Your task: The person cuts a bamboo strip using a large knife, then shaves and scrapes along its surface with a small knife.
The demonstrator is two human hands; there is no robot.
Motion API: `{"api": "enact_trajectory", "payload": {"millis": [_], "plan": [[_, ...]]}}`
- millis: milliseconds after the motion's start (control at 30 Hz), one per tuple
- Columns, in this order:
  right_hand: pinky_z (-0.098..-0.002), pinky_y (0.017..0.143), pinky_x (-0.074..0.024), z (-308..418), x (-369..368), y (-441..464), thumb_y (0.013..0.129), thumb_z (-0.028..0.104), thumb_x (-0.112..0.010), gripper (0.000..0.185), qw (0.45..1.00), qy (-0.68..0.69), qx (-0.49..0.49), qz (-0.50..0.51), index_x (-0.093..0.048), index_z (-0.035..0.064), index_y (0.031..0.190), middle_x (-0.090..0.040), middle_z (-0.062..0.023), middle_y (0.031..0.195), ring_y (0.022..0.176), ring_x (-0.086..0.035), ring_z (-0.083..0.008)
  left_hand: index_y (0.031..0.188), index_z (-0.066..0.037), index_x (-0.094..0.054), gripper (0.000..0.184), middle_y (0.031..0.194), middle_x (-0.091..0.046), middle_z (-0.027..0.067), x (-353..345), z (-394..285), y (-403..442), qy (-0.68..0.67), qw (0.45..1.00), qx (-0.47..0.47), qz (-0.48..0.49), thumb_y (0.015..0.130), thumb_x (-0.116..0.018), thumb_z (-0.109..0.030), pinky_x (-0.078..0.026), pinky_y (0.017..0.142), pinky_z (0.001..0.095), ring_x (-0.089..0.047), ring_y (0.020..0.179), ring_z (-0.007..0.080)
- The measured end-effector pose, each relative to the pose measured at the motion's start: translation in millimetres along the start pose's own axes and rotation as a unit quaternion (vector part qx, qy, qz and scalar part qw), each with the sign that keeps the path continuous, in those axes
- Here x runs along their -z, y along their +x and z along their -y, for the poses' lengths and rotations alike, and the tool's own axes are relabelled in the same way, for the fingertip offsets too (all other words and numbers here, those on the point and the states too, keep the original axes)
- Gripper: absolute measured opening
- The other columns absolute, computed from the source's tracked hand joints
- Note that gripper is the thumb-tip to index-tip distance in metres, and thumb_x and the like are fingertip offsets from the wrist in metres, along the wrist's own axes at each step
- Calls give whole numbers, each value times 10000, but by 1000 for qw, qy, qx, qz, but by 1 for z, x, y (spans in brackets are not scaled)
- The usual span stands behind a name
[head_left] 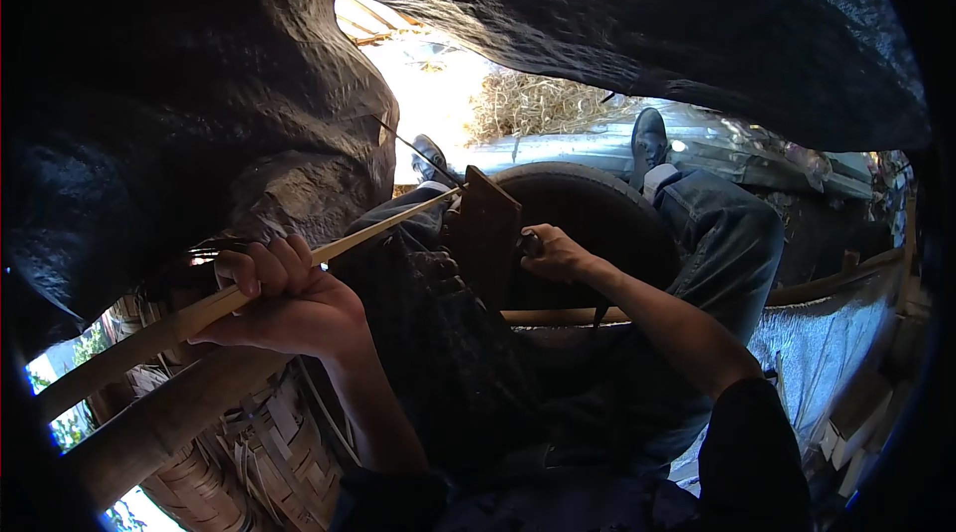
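Observation:
My left hand (pixel 289 303) is closed around a long, pale bamboo strip (pixel 393 223), which slants from the lower left up toward the middle. My right hand (pixel 558 255) grips the short dark handle of a cleaver (pixel 486 233) with a broad, brownish blade. The strip's far end meets the blade near its upper corner; whether the edge has cut into it, I cannot tell. Both hands are over my lap, with the blade in front of a dark round tyre (pixel 573 173) between my knees.
Black plastic sheeting (pixel 717 24) hangs overhead and at the left. A thick bamboo pole (pixel 179 417) and woven baskets (pixel 199 482) are at lower left. Dry straw (pixel 538 106) lies beyond my shoes (pixel 649 136). Blue-white sheeting (pixel 822 348) is at right.

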State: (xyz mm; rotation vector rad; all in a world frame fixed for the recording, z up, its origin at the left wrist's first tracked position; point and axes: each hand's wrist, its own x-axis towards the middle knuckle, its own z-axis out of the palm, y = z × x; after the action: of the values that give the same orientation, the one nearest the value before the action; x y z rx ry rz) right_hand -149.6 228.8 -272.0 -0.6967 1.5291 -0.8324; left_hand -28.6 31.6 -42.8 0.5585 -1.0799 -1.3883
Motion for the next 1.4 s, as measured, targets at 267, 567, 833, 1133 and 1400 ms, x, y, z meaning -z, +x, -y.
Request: {"api": "enact_trajectory", "payload": {"millis": [267, 567, 833, 1133, 1400], "plan": [[-376, 658, -483, 14, 22, -10, 712, 152, -585, 208, 995, -59, -65, -44, -588, 19, 872, -625, -168, 740, 721, -634, -286, 640, -139, -326, 614, 500, -197, -55, 8, 1, 1, -50, 998, 38, 23, 865, -214, -699, -150, 426, 216, -134, 449, 50], [-395, 637, -486, 98, 30, -221, 751, 149, -686, 339, 899, -260, 159, -316, -523, -7, 1005, -592, -131, 698, 622, -590, -307, 529, -138, -257, 640, 492, -223, -20, 18, -17, -13, -33, 994, 66, 75, 901, -157, -648, -163, 451, 241, -184, 473, 99], [-362, 559, -421, -22, -54, -426, 796, 116, -647, 319, 846, -199, -139, -474, -471, -18, 1026, -531, -132, 760, 598, -507, -209, 517, -144, -257, 626, 489, -226, -18, 38, -23, -12, -87, 990, 79, 82, 907, -185, -629, -175, 470, 253, -184, 481, 108], [-376, 631, -432, -94, -96, -460, 813, 85, -600, 363, 819, -167, -273, -477, -456, -33, 1124, -534, -171, 900, 739, -528, -226, 511, -137, -245, 635, 484, -214, -15, 31, -24, -16, -96, 987, 99, 87, 900, -213, -638, -163, 473, 265, -184, 482, 116], [-391, 665, -438, -137, -144, -472, 816, 111, -593, 331, 802, -169, -312, -481, -472, -41, 1083, -527, -195, 903, 782, -539, -269, 511, -120, -222, 643, 481, -203, -7, 29, -28, -22, -87, 986, 103, 103, 905, -198, -628, -161, 473, 275, -197, 483, 125]]}}
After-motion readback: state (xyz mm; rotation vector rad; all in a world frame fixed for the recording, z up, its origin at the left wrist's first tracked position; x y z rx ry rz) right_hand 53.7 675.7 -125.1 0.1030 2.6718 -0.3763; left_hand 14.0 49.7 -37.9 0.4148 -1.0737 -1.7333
